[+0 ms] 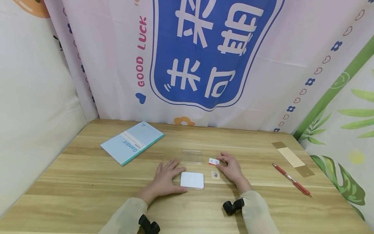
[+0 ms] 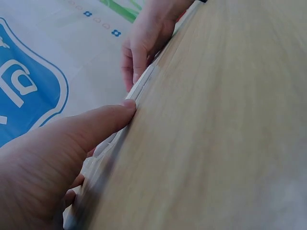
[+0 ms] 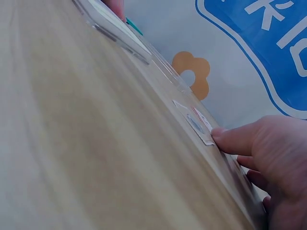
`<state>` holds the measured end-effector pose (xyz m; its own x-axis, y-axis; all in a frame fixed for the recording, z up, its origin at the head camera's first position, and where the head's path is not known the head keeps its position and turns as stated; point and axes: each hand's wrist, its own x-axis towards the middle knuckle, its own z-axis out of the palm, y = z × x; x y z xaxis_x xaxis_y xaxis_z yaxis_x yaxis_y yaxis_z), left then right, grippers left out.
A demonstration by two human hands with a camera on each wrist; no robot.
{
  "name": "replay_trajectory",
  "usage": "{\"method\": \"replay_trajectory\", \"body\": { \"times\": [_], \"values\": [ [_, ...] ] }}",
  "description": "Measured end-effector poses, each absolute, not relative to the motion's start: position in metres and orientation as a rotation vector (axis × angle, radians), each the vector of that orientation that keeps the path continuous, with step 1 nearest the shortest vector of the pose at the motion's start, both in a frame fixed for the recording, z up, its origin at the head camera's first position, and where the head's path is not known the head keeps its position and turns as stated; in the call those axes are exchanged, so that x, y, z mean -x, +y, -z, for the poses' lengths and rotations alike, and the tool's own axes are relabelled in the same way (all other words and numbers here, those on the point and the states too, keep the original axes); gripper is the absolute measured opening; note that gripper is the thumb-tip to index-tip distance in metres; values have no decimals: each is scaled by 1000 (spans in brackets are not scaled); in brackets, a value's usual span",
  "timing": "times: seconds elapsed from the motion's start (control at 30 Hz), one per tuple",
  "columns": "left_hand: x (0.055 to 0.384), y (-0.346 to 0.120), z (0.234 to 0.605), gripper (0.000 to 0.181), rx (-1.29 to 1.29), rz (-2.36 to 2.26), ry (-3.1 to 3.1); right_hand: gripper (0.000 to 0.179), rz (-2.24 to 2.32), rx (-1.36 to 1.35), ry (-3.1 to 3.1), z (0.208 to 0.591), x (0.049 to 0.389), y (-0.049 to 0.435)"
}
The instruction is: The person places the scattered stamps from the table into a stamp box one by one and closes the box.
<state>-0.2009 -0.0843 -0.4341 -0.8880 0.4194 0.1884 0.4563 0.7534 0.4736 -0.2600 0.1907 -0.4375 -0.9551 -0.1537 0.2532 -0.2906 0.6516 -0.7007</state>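
My left hand (image 1: 165, 180) lies spread beside a clear case (image 1: 198, 188) with a white top face (image 1: 191, 179). Its straight thumb touches the near edge, and its index fingertip is at the far left corner. To the right, a small white card (image 1: 213, 161) with a red edge sits between the thumb and index finger of my right hand (image 1: 232, 168), which pinch its right end. In the right wrist view the thumb (image 3: 237, 137) shows right at the card. Just nearer on the table is a small square picture piece (image 1: 215, 175).
A clear plastic lid or tray (image 1: 192, 157) lies beyond the white-topped case. A light blue notebook (image 1: 131, 143) is at the back left. On the right are a red pen (image 1: 292, 179) and a brown and cream strip (image 1: 292, 158). A printed curtain (image 1: 117, 65) hangs behind the table.
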Motion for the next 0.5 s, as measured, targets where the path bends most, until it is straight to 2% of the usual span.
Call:
{"method": "replay_trajectory", "body": {
  "times": [0.5],
  "values": [
    [200,-84,435,67,701,814,-2869,16,-1151,-398,-2609,436,256,185]
  ]
}}
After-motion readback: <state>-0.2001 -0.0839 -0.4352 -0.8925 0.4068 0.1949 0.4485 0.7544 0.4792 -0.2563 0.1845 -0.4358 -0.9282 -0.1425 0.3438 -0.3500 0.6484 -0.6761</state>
